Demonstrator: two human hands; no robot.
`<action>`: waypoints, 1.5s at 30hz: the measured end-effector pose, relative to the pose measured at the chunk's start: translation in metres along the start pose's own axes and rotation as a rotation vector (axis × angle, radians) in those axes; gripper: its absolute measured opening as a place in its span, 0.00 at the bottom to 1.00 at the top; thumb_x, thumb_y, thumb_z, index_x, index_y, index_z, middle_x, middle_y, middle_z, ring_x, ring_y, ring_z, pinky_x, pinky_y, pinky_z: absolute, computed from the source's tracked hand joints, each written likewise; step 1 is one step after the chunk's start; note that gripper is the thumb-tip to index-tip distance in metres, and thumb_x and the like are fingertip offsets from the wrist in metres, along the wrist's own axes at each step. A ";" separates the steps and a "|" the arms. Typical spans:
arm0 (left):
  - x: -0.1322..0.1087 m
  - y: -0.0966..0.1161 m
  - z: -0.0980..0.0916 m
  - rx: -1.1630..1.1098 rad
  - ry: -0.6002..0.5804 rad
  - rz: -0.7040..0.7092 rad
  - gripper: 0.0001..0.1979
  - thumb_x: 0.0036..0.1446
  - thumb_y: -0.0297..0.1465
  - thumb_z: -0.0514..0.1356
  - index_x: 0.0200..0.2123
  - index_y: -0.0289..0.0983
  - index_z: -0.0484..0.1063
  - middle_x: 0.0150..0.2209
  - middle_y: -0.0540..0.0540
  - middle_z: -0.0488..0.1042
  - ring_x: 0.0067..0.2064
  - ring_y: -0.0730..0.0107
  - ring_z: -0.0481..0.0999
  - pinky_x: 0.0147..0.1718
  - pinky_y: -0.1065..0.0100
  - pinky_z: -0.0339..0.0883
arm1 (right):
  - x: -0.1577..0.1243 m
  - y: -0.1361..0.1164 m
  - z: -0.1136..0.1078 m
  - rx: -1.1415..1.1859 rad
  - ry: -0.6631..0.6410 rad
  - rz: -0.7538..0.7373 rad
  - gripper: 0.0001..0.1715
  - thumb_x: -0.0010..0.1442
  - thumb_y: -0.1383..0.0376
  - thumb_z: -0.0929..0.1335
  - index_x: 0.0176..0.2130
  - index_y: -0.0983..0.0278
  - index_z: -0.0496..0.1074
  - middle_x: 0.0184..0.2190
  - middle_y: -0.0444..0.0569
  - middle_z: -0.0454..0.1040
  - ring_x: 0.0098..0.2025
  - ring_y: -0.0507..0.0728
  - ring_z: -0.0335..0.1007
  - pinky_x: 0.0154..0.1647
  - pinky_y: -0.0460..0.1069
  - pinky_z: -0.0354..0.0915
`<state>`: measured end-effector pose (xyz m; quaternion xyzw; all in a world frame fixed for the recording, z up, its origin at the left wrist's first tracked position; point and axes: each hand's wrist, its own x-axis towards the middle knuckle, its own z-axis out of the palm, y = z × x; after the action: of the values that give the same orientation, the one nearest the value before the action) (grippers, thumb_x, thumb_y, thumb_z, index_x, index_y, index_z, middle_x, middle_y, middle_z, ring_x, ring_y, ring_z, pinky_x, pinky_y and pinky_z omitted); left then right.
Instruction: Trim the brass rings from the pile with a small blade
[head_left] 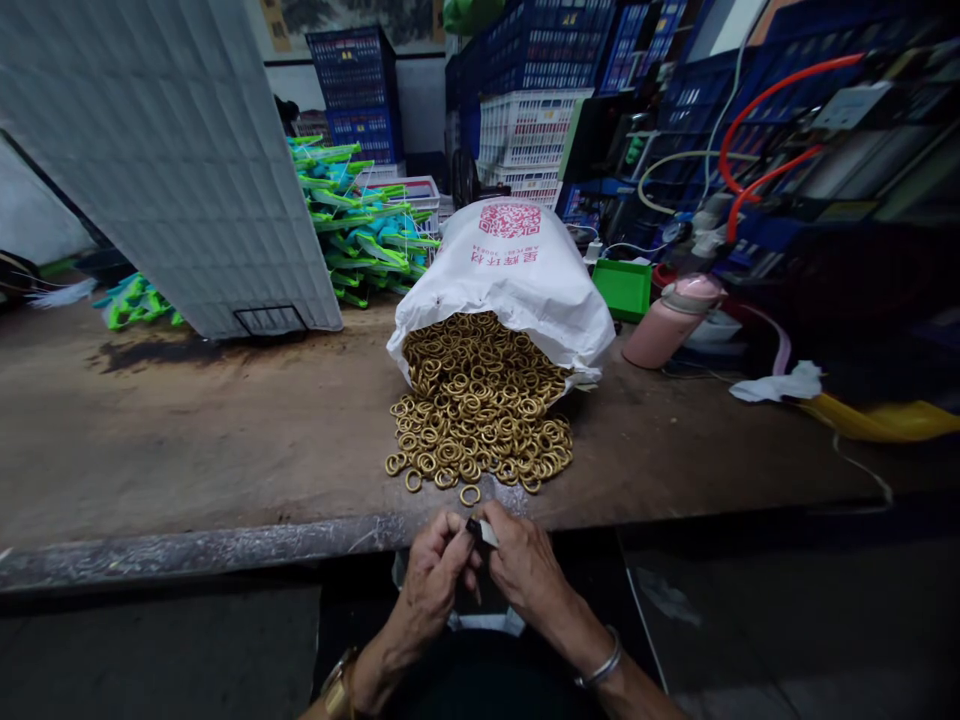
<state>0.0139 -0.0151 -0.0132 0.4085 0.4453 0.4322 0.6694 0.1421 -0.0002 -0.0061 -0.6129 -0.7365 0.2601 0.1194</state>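
At the table's front edge, my left hand and my right hand meet, with the fingers of both closed. In my right hand's fingers is a small black-and-white piece, its dark end touching my left fingertips; its kind is unclear. My left fingers are pinched together, and what they hold is hidden. Just beyond them lies a loose brass-coloured ring. Behind it, a heap of such rings spills from the mouth of a white sack lying on its side.
The wooden table runs across. A tall pale ribbed panel stands at left beside green and turquoise plastic parts. At right are a pink bottle, a green tray and a machine with red hoses. Stacked crates rise behind.
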 end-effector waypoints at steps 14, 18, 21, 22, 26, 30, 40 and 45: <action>-0.003 0.011 -0.013 -0.429 0.021 -0.148 0.09 0.49 0.33 0.60 0.25 0.34 0.65 0.30 0.45 0.71 0.25 0.74 0.69 0.19 0.74 0.63 | 0.025 0.002 0.013 -0.204 0.236 0.070 0.05 0.56 0.67 0.61 0.36 0.62 0.63 0.31 0.46 0.72 0.31 0.53 0.66 0.27 0.46 0.48; 0.000 0.010 -0.020 -0.588 -0.004 -0.201 0.09 0.48 0.30 0.59 0.34 0.35 0.67 0.26 0.48 0.70 0.24 0.75 0.68 0.18 0.74 0.62 | 0.029 0.000 0.016 -0.242 0.230 0.089 0.07 0.56 0.67 0.61 0.38 0.62 0.64 0.33 0.47 0.72 0.32 0.53 0.67 0.28 0.47 0.49; 0.004 0.007 -0.024 -0.686 0.008 -0.264 0.07 0.49 0.32 0.59 0.27 0.33 0.68 0.25 0.48 0.68 0.24 0.76 0.67 0.19 0.74 0.62 | 0.031 0.003 0.014 -0.223 0.234 0.092 0.07 0.55 0.68 0.61 0.37 0.62 0.64 0.30 0.46 0.72 0.31 0.53 0.66 0.28 0.46 0.49; 0.005 0.006 -0.024 -0.695 0.026 -0.279 0.09 0.48 0.33 0.59 0.24 0.32 0.66 0.25 0.48 0.68 0.25 0.76 0.67 0.20 0.74 0.61 | 0.031 0.004 0.013 -0.209 0.240 0.088 0.07 0.55 0.69 0.60 0.36 0.62 0.64 0.29 0.45 0.72 0.30 0.52 0.66 0.27 0.46 0.49; 0.009 0.003 -0.020 -0.543 0.117 -0.239 0.12 0.46 0.36 0.62 0.24 0.33 0.65 0.25 0.50 0.67 0.24 0.76 0.67 0.17 0.76 0.59 | 0.028 0.010 0.013 -0.043 0.250 0.066 0.07 0.54 0.70 0.59 0.33 0.63 0.64 0.25 0.44 0.70 0.28 0.52 0.65 0.27 0.45 0.50; 0.012 -0.001 -0.013 -0.290 0.156 -0.152 0.17 0.46 0.41 0.61 0.36 0.37 0.64 0.23 0.54 0.66 0.18 0.80 0.62 0.12 0.79 0.53 | 0.025 0.010 0.017 0.212 0.284 0.047 0.05 0.55 0.66 0.59 0.33 0.62 0.62 0.24 0.43 0.68 0.27 0.52 0.63 0.28 0.45 0.54; 0.014 0.005 -0.010 0.197 0.175 0.151 0.11 0.50 0.37 0.57 0.23 0.35 0.68 0.21 0.53 0.63 0.24 0.76 0.61 0.25 0.75 0.56 | 0.020 -0.008 0.006 0.513 0.190 0.029 0.10 0.56 0.59 0.59 0.29 0.63 0.61 0.22 0.40 0.64 0.26 0.50 0.60 0.28 0.44 0.57; 0.013 -0.001 -0.013 0.276 0.140 0.199 0.11 0.52 0.36 0.56 0.23 0.35 0.67 0.21 0.52 0.63 0.25 0.76 0.61 0.26 0.74 0.56 | 0.022 -0.006 0.009 0.474 0.166 0.008 0.13 0.56 0.59 0.58 0.25 0.63 0.60 0.20 0.39 0.61 0.24 0.49 0.57 0.26 0.44 0.54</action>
<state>0.0045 -0.0008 -0.0208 0.5074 0.5035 0.4583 0.5281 0.1283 0.0187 -0.0135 -0.5900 -0.6403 0.3745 0.3189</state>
